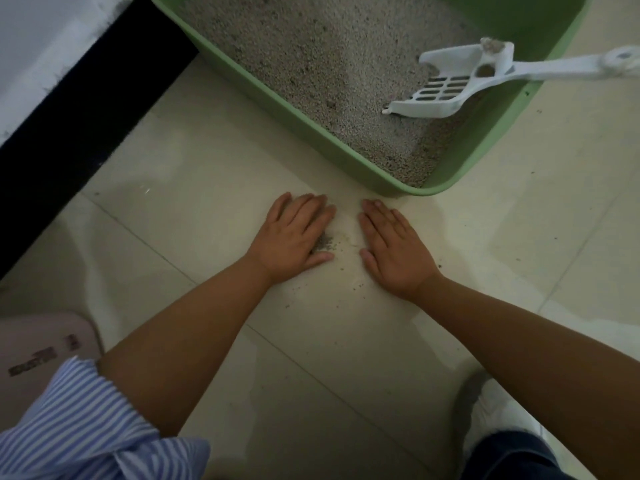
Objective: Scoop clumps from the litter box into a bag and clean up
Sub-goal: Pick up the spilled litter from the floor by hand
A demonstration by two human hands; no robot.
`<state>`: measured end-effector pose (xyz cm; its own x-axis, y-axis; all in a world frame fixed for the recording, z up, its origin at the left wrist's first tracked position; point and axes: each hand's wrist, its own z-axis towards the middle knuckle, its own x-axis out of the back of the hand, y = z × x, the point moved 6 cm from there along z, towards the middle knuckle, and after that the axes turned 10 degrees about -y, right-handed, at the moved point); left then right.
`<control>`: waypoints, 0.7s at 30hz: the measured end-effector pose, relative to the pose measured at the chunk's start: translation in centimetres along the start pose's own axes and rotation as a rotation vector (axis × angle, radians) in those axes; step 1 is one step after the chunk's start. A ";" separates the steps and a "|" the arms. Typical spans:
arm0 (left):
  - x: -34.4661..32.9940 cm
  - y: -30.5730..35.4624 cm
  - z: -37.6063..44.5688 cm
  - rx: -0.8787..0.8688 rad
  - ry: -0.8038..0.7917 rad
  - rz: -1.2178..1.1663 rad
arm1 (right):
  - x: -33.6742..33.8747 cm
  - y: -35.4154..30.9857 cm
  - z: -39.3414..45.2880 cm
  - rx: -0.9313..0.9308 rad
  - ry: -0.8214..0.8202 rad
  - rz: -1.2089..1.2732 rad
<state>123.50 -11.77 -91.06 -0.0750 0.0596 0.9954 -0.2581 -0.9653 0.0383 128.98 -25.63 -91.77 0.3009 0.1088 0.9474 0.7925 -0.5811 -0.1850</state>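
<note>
The green litter box (294, 123) lies on the tiled floor at the top, filled with grey litter (318, 60). A white slotted scoop (446, 88) rests in its right corner, the handle over the rim, with a small clump stuck near its neck. Just in front of the box, my left hand (294, 233) and my right hand (394, 244) lie flat on the floor, palms down, fingers straight. Between them sits a small heap of spilled litter (325, 242), touching my left hand's inner edge. Loose grains are scattered nearby. No bag is in view.
A black strip (79, 126) runs along a white wall at the left. A pale pink object (45, 351) with dark print lies at the lower left. My white shoe (491, 420) stands at the lower right. Stray grains dot the tiles to the right of the box.
</note>
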 end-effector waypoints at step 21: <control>0.2 1.6 0.4 -0.131 0.021 0.070 | 0.2 0.0 -0.1 -0.027 -0.071 0.021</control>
<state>123.49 -13.43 -90.74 -0.1170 0.0000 0.9931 -0.3754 -0.9258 -0.0442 128.96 -25.67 -91.59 0.3549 0.1528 0.9223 0.7714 -0.6053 -0.1965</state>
